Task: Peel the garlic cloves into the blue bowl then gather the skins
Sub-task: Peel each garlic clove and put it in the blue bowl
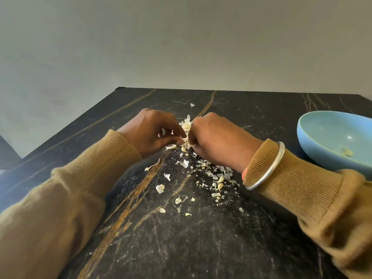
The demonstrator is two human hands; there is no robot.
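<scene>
So, from the head view, both hands meet over the middle of the dark, gold-veined surface (181, 238). The left hand (153, 131) has its fingers curled, thumb and forefinger pinching the near side of a garlic cluster (186, 125). The right hand (217, 137) is curled tight too, and its fingertips grip the same cluster from the other side. Papery skin sticks up between the knuckles on the far side.

Just below the hands one loose clove (183, 149) lies on the surface. Torn skins (217, 174) lie scattered from there toward the right wrist, with two more cloves (220, 182) among them. A few larger flakes lie nearer the camera.

The blue bowl (322, 141) sits at the right edge, well apart from the hands and beyond the right forearm. A small pale peeled piece (347, 152) rests inside it. A silver bangle (267, 170) rings the tan right sleeve (298, 184).
</scene>
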